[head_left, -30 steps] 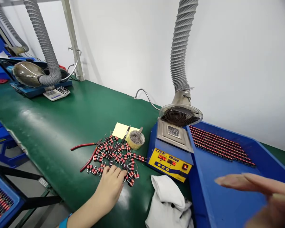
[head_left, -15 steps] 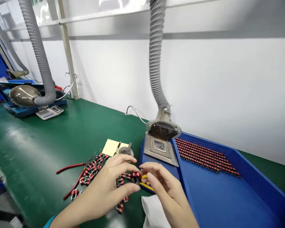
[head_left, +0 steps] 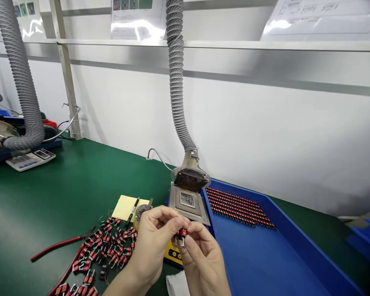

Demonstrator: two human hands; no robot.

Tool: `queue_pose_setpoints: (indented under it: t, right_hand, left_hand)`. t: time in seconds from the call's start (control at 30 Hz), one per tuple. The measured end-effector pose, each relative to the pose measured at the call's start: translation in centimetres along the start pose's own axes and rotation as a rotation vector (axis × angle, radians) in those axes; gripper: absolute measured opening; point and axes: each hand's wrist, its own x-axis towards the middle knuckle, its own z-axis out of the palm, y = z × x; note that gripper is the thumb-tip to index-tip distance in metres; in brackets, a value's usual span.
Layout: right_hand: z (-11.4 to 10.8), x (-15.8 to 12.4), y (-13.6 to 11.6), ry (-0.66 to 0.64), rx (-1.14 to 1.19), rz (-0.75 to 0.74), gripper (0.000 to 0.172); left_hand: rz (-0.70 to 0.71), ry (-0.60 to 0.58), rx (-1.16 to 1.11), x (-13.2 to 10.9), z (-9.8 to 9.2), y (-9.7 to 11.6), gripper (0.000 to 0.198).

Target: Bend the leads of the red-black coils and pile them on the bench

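Observation:
Between my two hands is a small red wire-wound coil (head_left: 181, 233) with silvery bent leads pointing down. My left hand (head_left: 156, 242) pinches it from the left with thumb and fingertips. My right hand (head_left: 203, 255) grips it from the right, thumb and fingers closed on its lower part. Left of my hands lies a loose pile of similar red and black coils (head_left: 111, 246). Just beyond my fingers stands a solder pot (head_left: 200, 205) with a metal top plate and a yellow front panel, partly hidden by my hands.
A blue tray (head_left: 249, 255) holds neat rows of coils (head_left: 239, 205) on the right. A fume hood (head_left: 191, 172) on a grey hose hangs over the pot. Red-handled pliers (head_left: 57, 248), a yellow notepad (head_left: 123, 207), a pen (head_left: 132, 211), a round tin (head_left: 141, 211) and white cloth (head_left: 177, 284) lie nearby.
My hands have come together, fingers now closed on a coil; earlier they were apart and more spread. The view has swung to the right, showing more of the coil pile.

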Motion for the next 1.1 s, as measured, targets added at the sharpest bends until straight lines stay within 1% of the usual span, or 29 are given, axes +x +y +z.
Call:
queue_pose_setpoints:
  t: [0.07, 0.13, 0.17, 0.2, 0.23, 0.27, 0.33, 0.37, 0.4, 0.43, 0.5, 0.57, 0.6, 0.7, 0.77, 0.8, 0.83, 0.9, 0.97, 1.0, 1.03, 1.07, 1.1]
  right_hand:
    - [-0.1, 0.0, 0.2, -0.046, 0.034, 0.042, 0.024]
    - [-0.3, 0.0, 0.1, -0.083, 0.079, 0.082, 0.023]
    - [-0.3, 0.0, -0.1, -0.087, 0.100, 0.097, 0.022]
    - [-0.4, 0.1, -0.2, -0.078, 0.118, 0.106, 0.021]
    - [-0.5, 0.1, -0.3, -0.058, 0.136, 0.107, 0.021]
    - [-0.5, 0.1, -0.3, -0.035, 0.152, 0.105, 0.021]
    - [-0.5, 0.1, -0.2, -0.001, 0.163, 0.106, 0.024]
    - [-0.5, 0.1, -0.2, 0.008, 0.156, 0.107, 0.026]
    - [-0.5, 0.1, -0.2, 0.012, 0.137, 0.102, 0.027]
    - [-0.5, 0.1, -0.3, 0.013, 0.102, 0.083, 0.026]
    - [-0.7, 0.0, -0.9, 0.022, 0.013, -0.003, 0.024]
    - [-1.2, -0.1, -1.7, 0.026, -0.089, -0.083, 0.023]
    - [-1.5, -0.1, -2.1, 0.012, -0.139, -0.090, 0.024]
    - [-2.4, -0.2, -2.8, -0.108, -0.285, -0.044, 0.029]
    - [-2.8, -0.2, -2.8, -0.188, -0.395, -0.082, 0.023]
    - [-3.0, -0.1, -2.7, -0.203, -0.426, -0.113, 0.024]
    - [-3.1, -0.1, -2.7, -0.201, -0.425, -0.128, 0.028]
    - [-3.3, 0.1, -2.9, -0.161, -0.313, -0.092, 0.035]
    - [-3.5, 0.3, -3.4, -0.088, -0.156, -0.075, 0.034]
    - [-3.6, 0.3, -3.7, -0.052, -0.131, -0.095, 0.033]
    - [-3.7, 0.3, -3.9, -0.029, -0.157, -0.129, 0.031]
    - [-3.8, 0.2, -4.1, -0.036, -0.230, -0.163, 0.029]
    - [-3.8, 0.1, -4.1, -0.070, -0.335, -0.178, 0.026]
  left_hand:
    - [0.008, 0.096, -0.114, 0.0, 0.1, 0.5, 0.025]
    - [0.084, 0.199, -0.196, 0.1, -0.2, 1.3, 0.027]
    - [0.133, 0.232, -0.208, 0.2, -0.4, 1.6, 0.027]
    - [0.166, 0.237, -0.189, 0.3, -0.6, 1.8, 0.025]
    - [0.164, 0.200, -0.138, 0.3, -0.9, 1.9, 0.022]
    - [0.126, 0.114, -0.069, 0.2, -1.0, 1.9, 0.021]
    - [-0.010, -0.113, 0.079, -0.1, -1.1, 1.4, 0.036]
    - [-0.061, -0.197, 0.148, -0.3, -1.1, 1.0, 0.042]
    - [-0.086, -0.247, 0.199, -0.5, -1.0, 0.7, 0.043]
    - [-0.091, -0.270, 0.231, -0.7, -0.9, 0.5, 0.041]
    - [-0.097, -0.287, 0.246, -1.1, -0.8, 0.5, 0.039]
    - [-0.162, -0.356, 0.201, -1.3, -0.9, 0.9, 0.046]
    - [-0.211, -0.397, 0.176, -1.3, -1.0, 1.1, 0.050]
    - [-0.314, -0.488, 0.160, -1.4, -1.4, 1.8, 0.054]
    - [-0.348, -0.520, 0.189, -1.4, -1.6, 2.0, 0.056]
    - [-0.362, -0.531, 0.222, -1.4, -1.6, 2.1, 0.058]
    - [-0.375, -0.537, 0.256, -1.4, -1.6, 2.1, 0.059]
    - [-0.401, -0.551, 0.341, -1.4, -1.6, 2.4, 0.060]
    - [-0.394, -0.548, 0.411, -1.4, -1.7, 2.6, 0.060]
    - [-0.375, -0.545, 0.432, -1.5, -1.8, 2.8, 0.060]
    - [-0.349, -0.542, 0.444, -1.5, -1.8, 2.8, 0.059]
    - [-0.323, -0.538, 0.450, -1.6, -1.8, 2.9, 0.058]
    - [-0.298, -0.525, 0.455, -1.6, -1.9, 2.9, 0.056]
